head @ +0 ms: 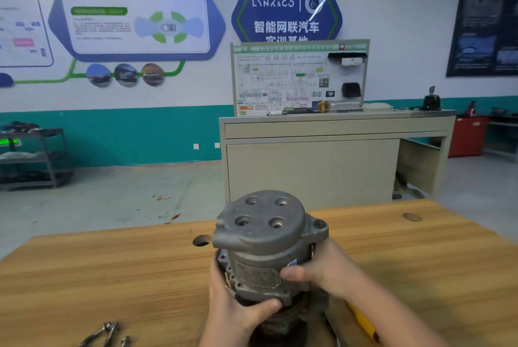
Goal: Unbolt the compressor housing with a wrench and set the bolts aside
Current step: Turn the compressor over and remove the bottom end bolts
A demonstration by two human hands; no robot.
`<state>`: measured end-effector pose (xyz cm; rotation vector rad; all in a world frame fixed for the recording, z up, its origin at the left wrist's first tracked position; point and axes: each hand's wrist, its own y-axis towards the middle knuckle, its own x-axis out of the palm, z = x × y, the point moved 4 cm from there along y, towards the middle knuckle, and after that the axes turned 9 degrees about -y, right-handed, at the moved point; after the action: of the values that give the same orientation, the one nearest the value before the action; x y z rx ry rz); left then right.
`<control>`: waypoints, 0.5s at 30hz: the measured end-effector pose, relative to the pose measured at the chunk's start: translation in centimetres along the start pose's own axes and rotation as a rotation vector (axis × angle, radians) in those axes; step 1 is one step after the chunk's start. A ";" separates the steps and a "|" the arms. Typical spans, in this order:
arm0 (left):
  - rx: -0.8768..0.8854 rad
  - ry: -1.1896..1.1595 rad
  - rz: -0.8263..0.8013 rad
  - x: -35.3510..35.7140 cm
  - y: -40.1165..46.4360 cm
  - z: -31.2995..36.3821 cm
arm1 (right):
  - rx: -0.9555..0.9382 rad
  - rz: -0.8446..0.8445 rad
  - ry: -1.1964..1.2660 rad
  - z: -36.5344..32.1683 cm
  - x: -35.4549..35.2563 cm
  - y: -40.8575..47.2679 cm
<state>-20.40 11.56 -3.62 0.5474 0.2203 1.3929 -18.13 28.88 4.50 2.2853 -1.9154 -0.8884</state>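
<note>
Grey cast-metal compressor housing (pixel 266 248) upright at centre of the wooden counter (pixel 112 276), left hand (pixel 232 304) and right hand (pixel 322 265) on its flanks. Loose steel bolts (pixel 106 332) lie on the counter to its near left. A beige cabinet (pixel 322 156) stands behind.

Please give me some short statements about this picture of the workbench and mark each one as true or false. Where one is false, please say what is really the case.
1. Both hands hold the compressor. True: the left hand grips it low, the right hand grips its side.
2. The compressor lies flat on its side. False: it stands upright, the end with four round holes facing up.
3. Loose bolts lie on the table to the left of the hands. True.
4. The right hand holds a wrench. False: it holds only the compressor.
5. A yellow tool lies on the table under the right arm. True, though what tool it is cannot be told.
</note>
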 end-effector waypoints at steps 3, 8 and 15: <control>0.064 0.002 -0.013 -0.1 0.3 2.0 | -0.060 0.008 -0.085 -2.1 -0.4 0.4; 0.072 -0.061 -0.021 -0.8 -0.5 7.6 | -0.166 0.026 -0.132 -6.5 0.6 1.0; -0.209 -0.241 0.282 -2.4 -1.9 9.0 | 0.072 -0.220 -0.648 -14.3 5.3 6.8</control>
<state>-15.02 7.00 2.77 0.5813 -0.2024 1.5843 -17.53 17.67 16.81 2.4902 -1.9203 -1.7976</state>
